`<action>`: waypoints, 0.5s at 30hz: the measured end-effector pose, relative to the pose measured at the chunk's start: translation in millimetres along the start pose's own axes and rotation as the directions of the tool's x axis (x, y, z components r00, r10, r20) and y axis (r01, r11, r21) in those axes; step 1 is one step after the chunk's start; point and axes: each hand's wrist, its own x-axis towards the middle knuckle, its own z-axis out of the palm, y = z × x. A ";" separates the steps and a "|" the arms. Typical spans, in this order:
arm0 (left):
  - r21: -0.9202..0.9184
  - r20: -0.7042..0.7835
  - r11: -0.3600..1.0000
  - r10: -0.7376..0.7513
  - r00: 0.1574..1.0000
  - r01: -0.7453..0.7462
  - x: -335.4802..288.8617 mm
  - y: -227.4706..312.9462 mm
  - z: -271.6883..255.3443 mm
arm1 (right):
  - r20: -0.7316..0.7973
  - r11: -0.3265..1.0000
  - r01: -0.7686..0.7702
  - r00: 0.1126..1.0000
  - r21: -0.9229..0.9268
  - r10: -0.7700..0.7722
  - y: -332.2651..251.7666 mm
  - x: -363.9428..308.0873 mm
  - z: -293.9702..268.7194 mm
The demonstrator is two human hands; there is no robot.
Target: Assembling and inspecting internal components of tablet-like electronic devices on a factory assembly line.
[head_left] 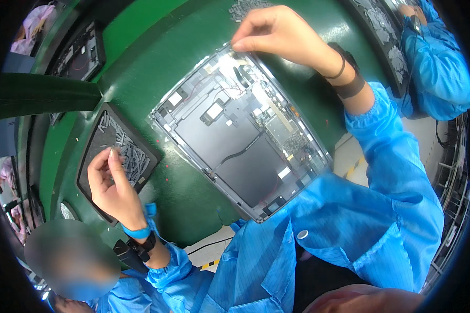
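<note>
An opened laptop casing [216,146] lies at a slant on the green bench, its dark flat panels, circuit board and thin cables exposed. At its far corner my right hand [282,35] reaches over with thumb and forefinger pinched together; whatever sits between the fingertips is too small to make out. To the left, my left hand [112,185] hovers over the near part of a black tray [109,112] holding small grey strips [133,159]. Its thumb and forefinger are closed in a pinch, and what they hold cannot be made out.
Another pile of grey pieces [248,8] lies on the bench [193,47] at the far edge. A long dark tray [386,47] of grey parts runs along the right, near a co-worker's blue sleeve [444,78]. Another opened casing [81,55] stands far left, past a green divider [47,94].
</note>
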 end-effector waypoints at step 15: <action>-0.666 0.339 0.684 -0.079 0.938 0.298 -32.3 68.5 71.9 | 0.033 0.983 -0.170 0.985 0.067 0.168 14.4 1.9 13.5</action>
